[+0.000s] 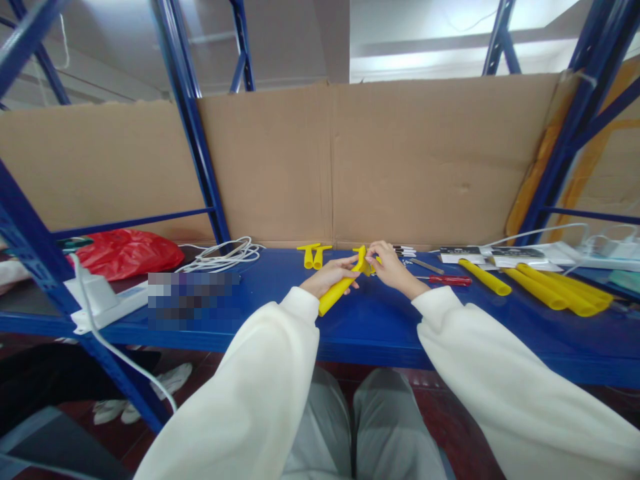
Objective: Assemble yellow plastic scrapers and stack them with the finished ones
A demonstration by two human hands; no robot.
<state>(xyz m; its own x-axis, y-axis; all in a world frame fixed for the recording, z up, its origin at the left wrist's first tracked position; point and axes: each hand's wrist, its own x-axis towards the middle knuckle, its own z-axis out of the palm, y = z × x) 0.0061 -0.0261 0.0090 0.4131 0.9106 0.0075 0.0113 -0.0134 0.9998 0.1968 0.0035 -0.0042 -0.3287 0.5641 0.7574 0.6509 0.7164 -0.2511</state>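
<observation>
My left hand (pixel 333 275) is closed around a yellow tube (pixel 334 297), which slants up and to the right over the blue shelf. At its upper end sits a yellow flared head (pixel 361 259). My right hand (pixel 390 268) is beside that head, its thumb and fingers pinched together against it; whatever is between them is too small to make out. Two yellow T-shaped pieces (pixel 313 257) stand behind my left hand. To the right of my right hand lie a screwdriver with a red handle (pixel 453 281) and a thin grey strip (pixel 427 266).
Several yellow tubes (pixel 543 290) lie at the right, with black-and-white packets (pixel 461 255) behind. White cable (pixel 233 253), a red plastic bag (pixel 127 253) and a power strip (pixel 113 313) are at the left. Cardboard (pixel 425 160) walls the back; blue posts (pixel 187 127) rise beside it.
</observation>
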